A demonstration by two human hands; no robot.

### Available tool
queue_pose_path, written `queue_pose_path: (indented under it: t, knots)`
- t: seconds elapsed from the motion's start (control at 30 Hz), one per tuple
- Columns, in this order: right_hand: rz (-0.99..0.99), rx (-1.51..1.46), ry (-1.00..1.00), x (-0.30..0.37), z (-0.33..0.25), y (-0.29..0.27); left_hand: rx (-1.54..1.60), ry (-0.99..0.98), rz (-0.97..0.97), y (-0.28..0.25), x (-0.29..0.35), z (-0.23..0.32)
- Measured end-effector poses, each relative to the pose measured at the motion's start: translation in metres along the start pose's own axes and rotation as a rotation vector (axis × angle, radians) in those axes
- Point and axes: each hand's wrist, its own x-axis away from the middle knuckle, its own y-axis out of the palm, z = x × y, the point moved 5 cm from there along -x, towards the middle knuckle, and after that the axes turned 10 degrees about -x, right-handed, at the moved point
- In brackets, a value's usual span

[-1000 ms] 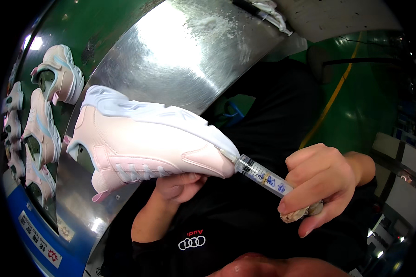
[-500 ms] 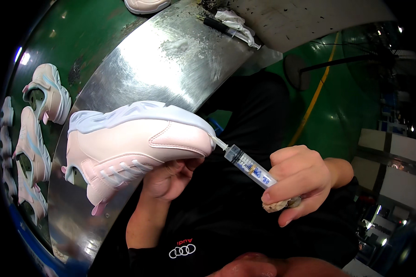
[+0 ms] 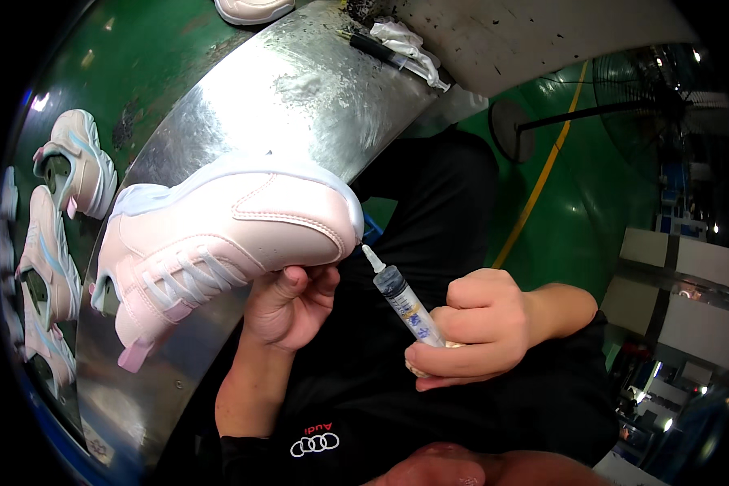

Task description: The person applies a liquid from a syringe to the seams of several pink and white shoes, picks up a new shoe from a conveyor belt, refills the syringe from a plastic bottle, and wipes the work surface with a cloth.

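Note:
A pale pink sneaker (image 3: 219, 219) with white laces is tilted on its side, its pale sole facing up and away from me. My left hand (image 3: 293, 304) grips it from below near the toe, the fingers partly hidden under the upper. In my right hand (image 3: 478, 328) is a clear plastic syringe (image 3: 409, 308) with a dark band and a white nozzle. The nozzle points up at the toe, close to the sole seam; whether it touches cannot be made out. Something pale and crumpled peeks out beneath my right fingers.
Under the sneaker runs a curved metal bench (image 3: 259, 105). A second, dark syringe (image 3: 377, 50) lies at its far end by crumpled white material (image 3: 405, 44). Several more sneakers (image 3: 47, 243) stand on the green surface at the left. A fan (image 3: 664, 105) stands at the right.
The sneaker has turned and shifted slightly left in my left hand. My right hand has moved left with the syringe, which now points up more steeply along the toe.

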Motion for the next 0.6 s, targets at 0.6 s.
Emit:
queue_pose_path:
  t: [0.6]
  knots:
    - [-0.042, 0.239, -0.130, 0.002, 0.009, 0.018, -0.108, 0.031, -0.028, 0.026, -0.003, 0.009]
